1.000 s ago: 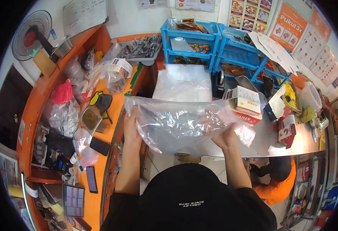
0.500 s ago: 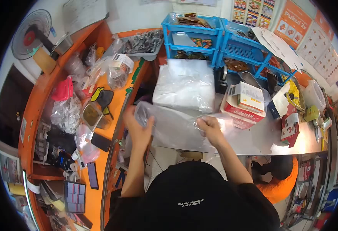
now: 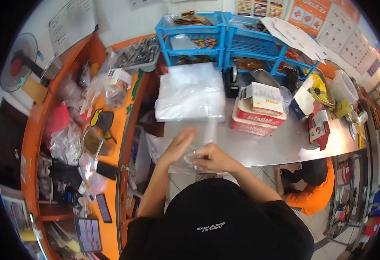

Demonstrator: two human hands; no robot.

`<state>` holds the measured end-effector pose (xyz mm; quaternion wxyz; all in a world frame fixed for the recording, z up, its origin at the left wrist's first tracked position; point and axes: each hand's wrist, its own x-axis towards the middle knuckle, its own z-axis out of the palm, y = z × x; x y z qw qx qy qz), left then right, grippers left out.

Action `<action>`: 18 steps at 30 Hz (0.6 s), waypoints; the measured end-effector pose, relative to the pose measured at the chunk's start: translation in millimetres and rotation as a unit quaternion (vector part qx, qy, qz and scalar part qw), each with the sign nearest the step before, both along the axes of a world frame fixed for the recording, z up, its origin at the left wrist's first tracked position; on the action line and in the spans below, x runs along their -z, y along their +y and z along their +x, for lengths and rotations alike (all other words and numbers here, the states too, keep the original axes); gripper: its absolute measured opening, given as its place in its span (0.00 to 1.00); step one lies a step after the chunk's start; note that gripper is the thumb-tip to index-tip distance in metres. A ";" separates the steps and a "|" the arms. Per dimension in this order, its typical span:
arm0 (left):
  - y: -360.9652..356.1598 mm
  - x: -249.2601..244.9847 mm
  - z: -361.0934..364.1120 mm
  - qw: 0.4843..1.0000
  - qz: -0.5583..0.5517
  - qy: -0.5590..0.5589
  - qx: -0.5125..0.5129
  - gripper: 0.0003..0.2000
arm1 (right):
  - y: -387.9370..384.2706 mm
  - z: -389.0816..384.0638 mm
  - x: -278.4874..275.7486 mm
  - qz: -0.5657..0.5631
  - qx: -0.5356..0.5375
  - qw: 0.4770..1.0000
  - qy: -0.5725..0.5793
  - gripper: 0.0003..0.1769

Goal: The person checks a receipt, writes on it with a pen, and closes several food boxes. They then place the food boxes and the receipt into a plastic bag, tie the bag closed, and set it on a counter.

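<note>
A clear plastic bag [image 3: 181, 165] hangs in front of me at the near edge of the metal table [image 3: 259, 151]. My right hand [image 3: 216, 158] is closed, pinching a gathered part of that bag. Just left of it, my left hand [image 3: 178, 146] lies against the bag with its fingers stretched out flat. Part of the film is hidden behind both hands. Beyond them on the table is a thick stack of white translucent plastic bags [image 3: 190, 93].
Red and white boxes [image 3: 255, 123] stand right of the stack, before blue tiered baskets [image 3: 194, 30]. On the left, an orange counter [image 3: 123, 97] carries plastic bags, a phone [image 3: 104, 208] and a tablet [image 3: 88, 234]. A person in an orange shirt [image 3: 313, 197] crouches at the right.
My hands have come together; the bag that was stretched wide between them is now gathered lower. My left hand has opened flat. The view has shifted slightly to the right.
</note>
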<state>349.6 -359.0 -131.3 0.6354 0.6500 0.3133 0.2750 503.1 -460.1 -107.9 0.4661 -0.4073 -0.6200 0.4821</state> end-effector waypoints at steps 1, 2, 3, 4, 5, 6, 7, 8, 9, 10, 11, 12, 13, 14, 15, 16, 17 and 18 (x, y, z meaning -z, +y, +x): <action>-2.1 -2.8 3.9 1.000 -0.002 0.004 -0.011 0.16 | -2.4 2.2 -8.8 -0.091 0.022 0.995 0.017 0.06; -4.7 -8.1 11.4 0.995 0.078 -0.002 -0.058 0.13 | -0.2 7.3 -6.6 -0.091 0.013 0.996 0.019 0.06; -7.5 -14.8 14.2 0.982 0.157 -0.008 -0.101 0.11 | 1.5 13.5 -2.9 -0.099 0.049 0.994 -0.008 0.05; -13.1 -28.3 10.8 0.982 0.155 -0.006 -0.104 0.11 | 1.5 16.0 -1.4 -0.107 0.088 0.990 -0.034 0.05; -19.8 -46.1 7.3 0.978 0.178 0.064 -0.092 0.09 | 0.3 15.5 -3.9 -0.102 0.118 0.987 -0.022 0.11; -24.4 -53.9 5.4 0.968 0.198 0.134 -0.077 0.10 | 1.7 14.0 3.9 -0.105 0.118 0.987 -0.021 0.11; -28.3 -49.7 6.5 0.969 0.193 0.135 -0.079 0.10 | 3.7 11.2 17.1 -0.043 0.138 0.989 -0.040 0.15; -31.7 -43.6 8.9 0.986 0.119 0.117 -0.004 0.12 | 4.6 9.6 25.5 0.021 0.156 0.986 -0.058 0.20; -33.3 -38.4 8.9 0.992 0.045 0.097 0.069 0.14 | 3.4 10.6 24.1 0.020 0.152 0.987 -0.057 0.20; -31.2 -34.4 5.6 0.992 0.046 0.099 0.065 0.14 | 2.8 14.3 20.4 -0.006 0.122 0.991 -0.061 0.23; -27.1 -31.0 0.8 0.995 -0.005 0.076 0.059 0.15 | 3.1 18.6 18.5 -0.030 0.094 0.993 -0.065 0.25; -24.6 -30.0 -3.8 0.996 -0.057 0.051 0.054 0.15 | 2.7 25.3 20.0 -0.029 0.092 0.993 -0.064 0.25; -25.4 -30.9 -9.4 0.996 -0.058 0.050 0.053 0.15 | 1.0 33.3 22.7 -0.097 0.078 0.992 -0.026 0.25; -28.7 -33.5 -16.5 0.991 0.022 0.114 0.064 0.14 | 0.4 37.3 24.2 -0.164 0.064 0.984 0.012 0.24; -33.5 -36.1 -23.8 0.976 0.101 0.176 0.076 0.13 | -4.1 35.2 23.9 -0.165 0.064 0.984 0.010 0.24; -41.3 -37.8 -30.6 0.943 0.224 0.240 0.042 0.11 | -11.5 32.2 22.8 -0.045 0.093 0.979 -0.175 0.21; -48.8 -40.8 -38.5 0.890 0.344 0.298 0.009 0.09 | -14.4 32.0 21.4 0.077 0.120 0.925 -0.353 0.18; -49.1 -49.4 -54.8 0.885 0.330 0.325 -0.056 0.09 | -15.5 50.0 27.2 0.085 0.170 0.893 -0.407 0.14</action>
